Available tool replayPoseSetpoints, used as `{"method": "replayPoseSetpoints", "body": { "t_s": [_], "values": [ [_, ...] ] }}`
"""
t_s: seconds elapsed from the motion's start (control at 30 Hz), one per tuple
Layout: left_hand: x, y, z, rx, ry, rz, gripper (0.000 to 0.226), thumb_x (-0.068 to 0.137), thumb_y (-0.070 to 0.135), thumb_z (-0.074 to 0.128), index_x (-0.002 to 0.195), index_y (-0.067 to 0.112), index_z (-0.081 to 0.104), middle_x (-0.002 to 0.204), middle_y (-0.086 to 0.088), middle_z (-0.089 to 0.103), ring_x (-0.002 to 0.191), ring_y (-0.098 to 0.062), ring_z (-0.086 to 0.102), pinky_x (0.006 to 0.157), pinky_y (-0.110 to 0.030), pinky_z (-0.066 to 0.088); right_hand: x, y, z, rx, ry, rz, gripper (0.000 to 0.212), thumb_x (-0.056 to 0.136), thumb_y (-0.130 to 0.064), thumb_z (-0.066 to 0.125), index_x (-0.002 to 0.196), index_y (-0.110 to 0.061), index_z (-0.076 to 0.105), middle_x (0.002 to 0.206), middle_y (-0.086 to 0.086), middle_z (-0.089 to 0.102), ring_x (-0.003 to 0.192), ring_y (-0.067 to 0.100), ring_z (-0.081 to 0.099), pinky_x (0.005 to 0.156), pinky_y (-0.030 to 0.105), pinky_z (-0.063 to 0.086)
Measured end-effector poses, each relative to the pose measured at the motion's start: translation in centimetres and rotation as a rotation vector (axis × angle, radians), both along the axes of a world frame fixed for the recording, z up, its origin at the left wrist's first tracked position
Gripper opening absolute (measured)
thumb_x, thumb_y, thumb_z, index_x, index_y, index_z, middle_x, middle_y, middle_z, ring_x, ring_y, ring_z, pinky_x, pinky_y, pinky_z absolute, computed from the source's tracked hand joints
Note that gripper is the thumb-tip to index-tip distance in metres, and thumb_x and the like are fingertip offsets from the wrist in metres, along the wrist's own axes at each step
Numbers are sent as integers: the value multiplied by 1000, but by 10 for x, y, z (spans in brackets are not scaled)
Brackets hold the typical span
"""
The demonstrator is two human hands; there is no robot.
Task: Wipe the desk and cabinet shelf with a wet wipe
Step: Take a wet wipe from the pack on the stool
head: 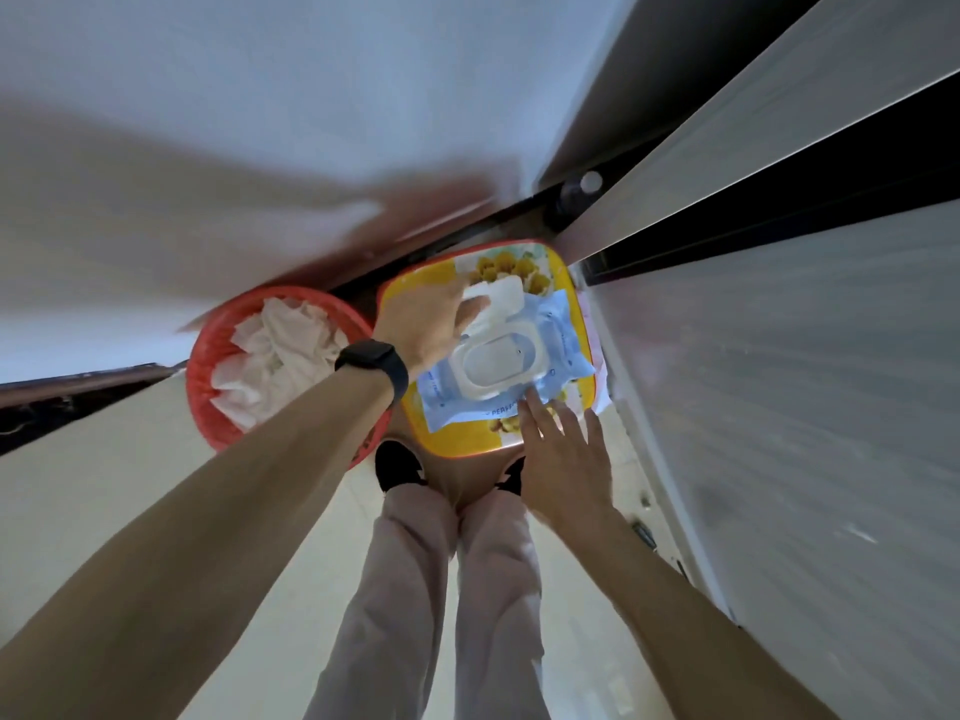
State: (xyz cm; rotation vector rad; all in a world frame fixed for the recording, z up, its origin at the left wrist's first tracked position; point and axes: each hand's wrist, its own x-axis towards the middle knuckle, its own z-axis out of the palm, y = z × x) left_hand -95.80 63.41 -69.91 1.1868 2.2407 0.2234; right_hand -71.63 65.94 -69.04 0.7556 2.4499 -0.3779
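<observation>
- Your wet wipe pack (506, 356), a soft blue plastic pouch with a rigid white oval lid frame, lies flat on the yellow stool top (566, 283); its long axis runs from the stool's near-left corner towards the far-right edge
- The white flip lid (501, 293) is hinged open and points to the stool's far edge
- Your left hand (428, 324), with a black band (371, 363) on the wrist, has its fingers curled at the lid, fingertips touching its underside; a firm grip cannot be told
- Your right hand (561, 449) is spread flat, fingers apart, fingertips resting on the pack's near edge, gripping nothing
- The stool top is glossy, square with rounded corners and a red rim
- A round red basket (200, 376) of crumpled white wipes (280, 356) sits just beside the stool's left edge
</observation>
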Motion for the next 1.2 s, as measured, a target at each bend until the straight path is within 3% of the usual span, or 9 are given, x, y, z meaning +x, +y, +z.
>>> {"method": "replayPoseSetpoints", "body": {
  "t_s": [0.07, 0.13, 0.27, 0.43, 0.73, 0.9, 1.0, 1.1, 1.2],
  "values": [
    [-6, -2, -4, 53, 17, 113, 46, 98, 28, 54, 141, 17, 43, 127, -10, 59, 113, -32, 55, 86, -44, 49, -8, 2, 2, 1, 36, -23, 57, 74, -17, 67, 130, -11, 60, 136, 4, 60, 107, 29, 63, 88, 46, 52],
    [-4, -10, -5, 84, 191, 39, 59, 87, 12, 65, 141, 18, 43, 136, -13, 50, 121, -35, 48, 94, -47, 45, -23, 7, 7, -7, 105, -150, 43, 85, -26, 64, 126, -13, 58, 111, 7, 70, 91, 32, 65, 74, 41, 51],
    [15, -38, -19, 210, 264, -302, 52, 70, -1, 72, 118, 18, 63, 115, -9, 59, 105, -33, 56, 86, -44, 47, -50, 23, 12, -208, 206, -669, 40, 94, -43, 54, 127, -23, 46, 112, -2, 60, 103, 22, 56, 79, 35, 44],
    [39, -43, -18, 249, 12, 64, 27, 84, 3, 59, 108, 12, 68, 108, -5, 67, 96, -29, 64, 71, -33, 48, -68, 30, 3, -281, 289, -914, 28, 91, -36, 63, 114, -23, 54, 107, -7, 61, 98, 16, 57, 78, 28, 36],
    [22, -25, -4, 72, -135, 171, 31, 100, 26, 44, 121, 23, 65, 124, 4, 62, 110, -19, 59, 82, -31, 48, -73, 24, 4, -363, 369, -855, 7, 90, -33, 65, 91, -27, 66, 103, -6, 62, 100, 16, 60, 82, 30, 44],
    [17, -31, -3, 86, -144, 27, 32, 99, 37, 50, 125, 24, 63, 123, 1, 58, 109, -22, 57, 82, -38, 49, -63, -9, 0, -379, 389, -434, 9, 89, -27, 66, 88, -24, 74, 116, -8, 67, 108, 16, 55, 91, 32, 46],
    [22, -45, -9, 97, -57, -127, 39, 92, 27, 63, 131, 26, 59, 128, -2, 53, 102, -27, 58, 76, -33, 42, -63, -2, 4, -449, 325, -662, 9, 89, -28, 61, 89, -23, 69, 102, -12, 69, 98, 9, 57, 85, 25, 45],
    [23, -49, -11, 112, -19, -148, 31, 91, 22, 63, 122, 27, 64, 127, -4, 55, 96, -27, 60, 74, -31, 39, -64, 8, 6, -503, 358, -896, 7, 89, -30, 60, 93, -27, 64, 90, -14, 68, 86, 6, 65, 83, 32, 55],
    [23, -52, -14, 133, -27, -139, 26, 91, 22, 63, 117, 26, 65, 128, -4, 55, 92, -26, 60, 69, -30, 39, -65, 18, 3, -344, 347, -845, 18, 92, -34, 58, 102, -24, 69, 96, -4, 66, 86, 10, 65, 84, 36, 54]
  ]
}}
